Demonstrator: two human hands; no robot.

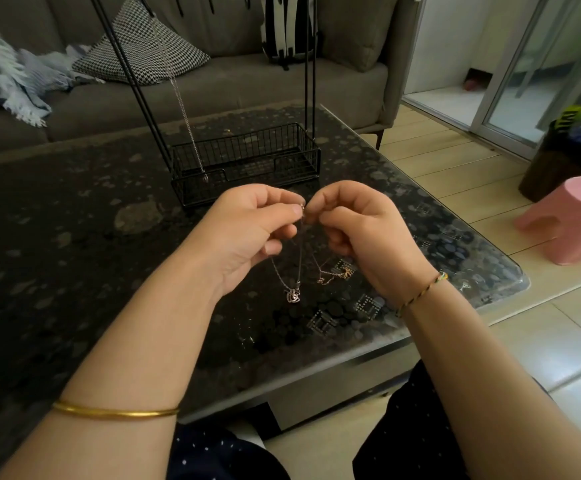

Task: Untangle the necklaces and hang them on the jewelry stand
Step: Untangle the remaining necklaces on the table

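My left hand and my right hand meet fingertip to fingertip above the table, both pinching the top of a thin silver necklace. Its chain hangs down to a heart pendant near the tabletop. A gold-coloured necklace lies on the table just right of the pendant, below my right hand. The black wire jewelry stand stands behind my hands, with a basket base and tall rods. One silver chain hangs from the stand's top down into the basket's left side.
The dark speckled glass table ends in a rounded corner at the right. A grey sofa with a patterned cushion sits behind. A pink stool stands on the tiled floor to the right.
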